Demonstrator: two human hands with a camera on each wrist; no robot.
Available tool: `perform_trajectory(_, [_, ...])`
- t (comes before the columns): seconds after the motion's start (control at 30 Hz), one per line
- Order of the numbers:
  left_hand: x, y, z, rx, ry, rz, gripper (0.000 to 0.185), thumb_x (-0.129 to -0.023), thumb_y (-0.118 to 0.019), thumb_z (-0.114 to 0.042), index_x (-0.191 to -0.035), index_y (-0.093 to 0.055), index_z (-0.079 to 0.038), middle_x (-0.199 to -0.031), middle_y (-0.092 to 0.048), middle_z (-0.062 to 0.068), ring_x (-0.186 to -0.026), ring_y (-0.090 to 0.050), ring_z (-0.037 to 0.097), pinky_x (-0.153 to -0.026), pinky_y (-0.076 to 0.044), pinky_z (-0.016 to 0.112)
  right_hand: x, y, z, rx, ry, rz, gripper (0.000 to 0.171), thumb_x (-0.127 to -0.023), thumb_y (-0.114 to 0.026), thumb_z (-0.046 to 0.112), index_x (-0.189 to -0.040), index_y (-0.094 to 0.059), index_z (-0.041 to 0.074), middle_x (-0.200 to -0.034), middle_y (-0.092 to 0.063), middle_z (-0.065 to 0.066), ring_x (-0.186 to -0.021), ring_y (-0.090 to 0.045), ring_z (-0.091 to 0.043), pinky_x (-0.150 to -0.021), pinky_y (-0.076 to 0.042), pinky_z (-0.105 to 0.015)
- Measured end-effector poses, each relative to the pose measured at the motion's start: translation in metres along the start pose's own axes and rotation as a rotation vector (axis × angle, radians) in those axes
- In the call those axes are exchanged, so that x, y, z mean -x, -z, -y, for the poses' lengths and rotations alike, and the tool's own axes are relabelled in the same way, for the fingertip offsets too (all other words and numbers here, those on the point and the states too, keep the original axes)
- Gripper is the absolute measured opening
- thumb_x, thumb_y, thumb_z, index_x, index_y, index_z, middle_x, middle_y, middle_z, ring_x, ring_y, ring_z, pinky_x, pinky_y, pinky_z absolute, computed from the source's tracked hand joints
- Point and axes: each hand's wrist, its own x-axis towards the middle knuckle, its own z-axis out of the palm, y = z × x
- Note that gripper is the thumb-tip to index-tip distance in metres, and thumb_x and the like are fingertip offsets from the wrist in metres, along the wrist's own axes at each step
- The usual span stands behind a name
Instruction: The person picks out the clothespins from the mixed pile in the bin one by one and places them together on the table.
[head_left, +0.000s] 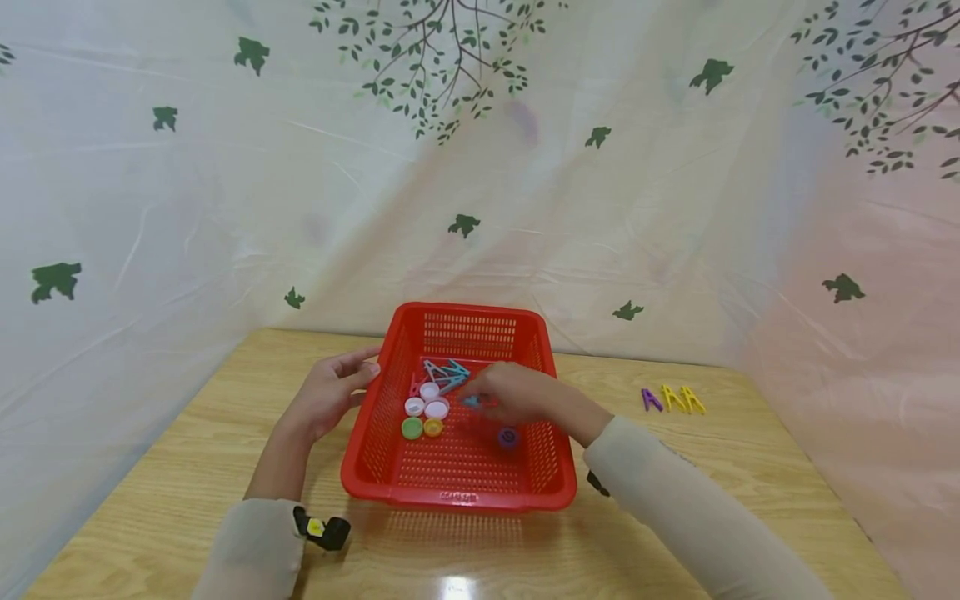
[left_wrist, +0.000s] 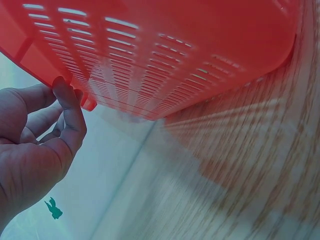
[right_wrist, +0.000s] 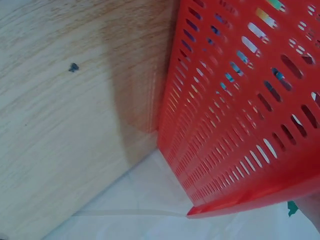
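Note:
A red plastic basket (head_left: 459,493) with slotted walls stands on the table. At its left rim my left hand (head_left: 330,398) pinches the edge between thumb and fingers; the left wrist view shows the thumb (left_wrist: 70,107) against the rim. My right hand (head_left: 510,393) reaches down inside and pinches a small blue clothespin (head_left: 472,402), partly hidden by the fingers. Left of it lie blue and grey clothespins (head_left: 448,375), a pink one (head_left: 415,384), white caps (head_left: 437,408), a green cap (head_left: 412,428) and a yellow cap (head_left: 432,427). A purple cap (head_left: 508,437) sits below the right hand.
On the table to the right of the basket, a purple clothespin (head_left: 651,400) and two yellow clothespins (head_left: 683,399) lie in a row. A pale curtain (head_left: 645,225) with leaf prints hangs behind the wooden table (head_left: 675,483).

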Motion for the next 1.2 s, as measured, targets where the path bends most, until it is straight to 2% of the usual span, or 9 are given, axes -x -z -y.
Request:
perform_trajectory(0.17, [0.000, 0.000, 0.000, -0.002, -0.001, 0.003, 0.053, -0.102, -0.065, -0.025, -0.152, -0.051, -0.012, -0.131, -0.059, 0.020, -0.110, -0.066, 0.029, -0.091, -0.059, 0.039, 0.004, 0.009, 0.001, -0.013, -0.028, -0.018, 0.036, -0.095, -0.073, 0.011, -0.131, -0.072, 0.017, -0.119, -0.074, 0.002, -0.092, -0.065, -0.009, -0.085, -0.057, -0.024])
perform_trajectory(0.37, [0.001, 0.000, -0.001, -0.009, 0.001, -0.001, 0.054, -0.101, -0.066, -0.027, -0.152, -0.051, -0.013, -0.132, -0.059, 0.019, -0.112, -0.066, 0.030, -0.092, -0.058, 0.039, 0.012, 0.019, -0.003, 0.037, -0.038, -0.064, 0.030, -0.096, -0.073, 0.016, -0.126, -0.075, 0.017, -0.120, -0.074, 0.004, -0.099, -0.069, -0.008, -0.089, -0.057, -0.026])
perform_trajectory(0.67, [0.002, -0.001, 0.000, -0.016, -0.003, -0.003, 0.055, -0.101, -0.067, -0.029, -0.152, -0.051, -0.015, -0.133, -0.059, 0.019, -0.113, -0.066, 0.031, -0.092, -0.058, 0.039, 0.029, 0.033, -0.013, 0.023, -0.043, -0.117, 0.030, -0.094, -0.075, 0.014, -0.125, -0.075, 0.012, -0.119, -0.074, -0.001, -0.105, -0.070, -0.015, -0.091, -0.058, -0.031])
perform_trajectory(0.8, [0.002, 0.000, 0.001, -0.010, -0.004, 0.003, 0.055, -0.101, -0.066, -0.028, -0.152, -0.051, -0.015, -0.134, -0.059, 0.019, -0.114, -0.065, 0.032, -0.092, -0.058, 0.039, 0.036, 0.038, -0.019, 0.038, -0.041, -0.156, 0.029, -0.093, -0.075, 0.012, -0.122, -0.075, 0.009, -0.115, -0.075, -0.002, -0.100, -0.070, -0.015, -0.091, -0.059, -0.032])
perform_trajectory(1.0, [0.002, 0.000, 0.001, -0.011, -0.008, 0.006, 0.055, -0.101, -0.066, -0.029, -0.152, -0.051, -0.014, -0.134, -0.059, 0.019, -0.114, -0.065, 0.032, -0.092, -0.058, 0.040, 0.047, 0.043, -0.026, 0.051, -0.089, -0.187, 0.029, -0.093, -0.076, 0.012, -0.122, -0.075, 0.009, -0.110, -0.075, -0.002, -0.090, -0.066, -0.014, -0.087, -0.059, -0.032])
perform_trajectory(1.2, [0.002, 0.000, 0.001, -0.011, -0.004, 0.002, 0.056, -0.101, -0.067, -0.030, -0.152, -0.051, -0.015, -0.134, -0.059, 0.019, -0.114, -0.065, 0.031, -0.093, -0.058, 0.039, 0.060, 0.047, -0.033, 0.050, -0.105, -0.226, 0.029, -0.093, -0.075, 0.012, -0.121, -0.075, 0.007, -0.108, -0.075, -0.002, -0.091, -0.066, -0.015, -0.085, -0.060, -0.033])
